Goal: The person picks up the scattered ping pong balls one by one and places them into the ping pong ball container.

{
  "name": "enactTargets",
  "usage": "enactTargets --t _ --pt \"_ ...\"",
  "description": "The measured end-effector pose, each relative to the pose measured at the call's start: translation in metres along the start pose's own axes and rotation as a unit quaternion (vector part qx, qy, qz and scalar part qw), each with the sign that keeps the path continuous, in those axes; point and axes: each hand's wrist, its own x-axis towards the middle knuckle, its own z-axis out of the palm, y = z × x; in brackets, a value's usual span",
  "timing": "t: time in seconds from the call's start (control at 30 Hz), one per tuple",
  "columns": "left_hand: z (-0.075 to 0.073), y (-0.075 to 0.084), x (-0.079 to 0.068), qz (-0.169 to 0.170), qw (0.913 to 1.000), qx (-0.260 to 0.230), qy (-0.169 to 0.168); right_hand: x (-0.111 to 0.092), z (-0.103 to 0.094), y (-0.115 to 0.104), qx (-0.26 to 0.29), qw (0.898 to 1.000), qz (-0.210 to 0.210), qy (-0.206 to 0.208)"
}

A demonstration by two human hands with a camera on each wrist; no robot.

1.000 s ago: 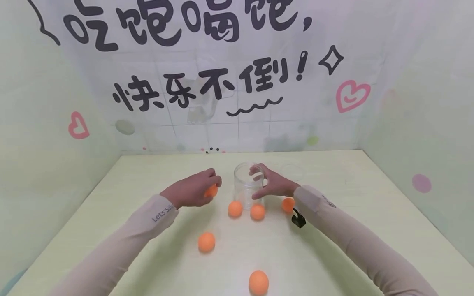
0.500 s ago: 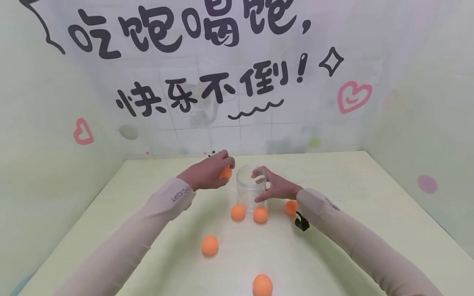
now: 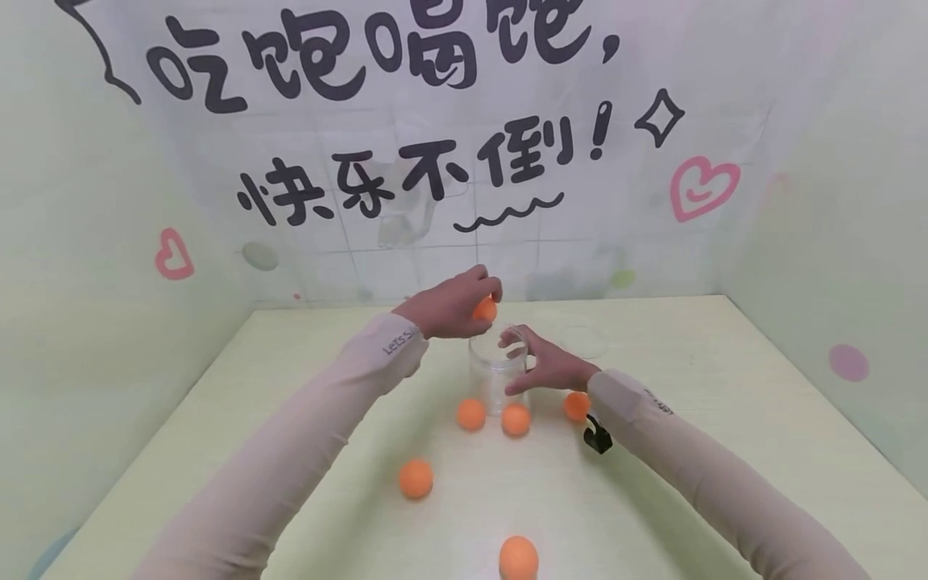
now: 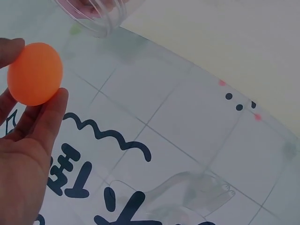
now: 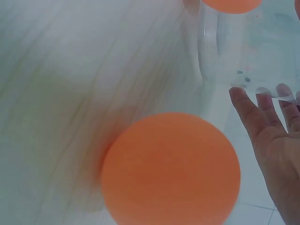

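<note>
My left hand (image 3: 453, 306) pinches an orange ping-pong ball (image 3: 485, 310) between thumb and fingertips, just above the rim of a clear jar (image 3: 496, 379). The left wrist view shows the same ball (image 4: 35, 74) gripped, with the jar's mouth (image 4: 105, 21) nearby. From the right side, my right hand (image 3: 554, 366) curls round the upright jar, thumb in front and fingers behind. Its fingers (image 5: 248, 112) touch the jar wall in the right wrist view. Two orange balls, left (image 3: 471, 414) and right (image 3: 515, 420), lie in front of the jar.
Another orange ball (image 3: 576, 406) rests beneath the right wrist, near a small black object (image 3: 598, 436). Closer to me lie two more balls, one left (image 3: 416, 478) and one near (image 3: 518, 557). Behind the right hand a clear round lid (image 3: 581, 341) lies flat on the table (image 3: 674, 387).
My left hand has lifted the ball and carried it right, from beside the jar to above its rim. The right hand stays at the jar, and the loose balls keep their places.
</note>
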Motion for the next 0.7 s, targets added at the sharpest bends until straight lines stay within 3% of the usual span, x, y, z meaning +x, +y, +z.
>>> enactTargets --t 0.3,0.7 --pt "0.013 0.005 0.007 0.001 0.9997 -0.02 -0.015 -0.002 0.0 0.001 0.022 0.999 -0.022 -0.014" --pt "0.011 0.01 0.012 0.008 0.9997 -0.017 -0.015 -0.004 0.0 0.0 0.019 1.0 -0.012 -0.004"
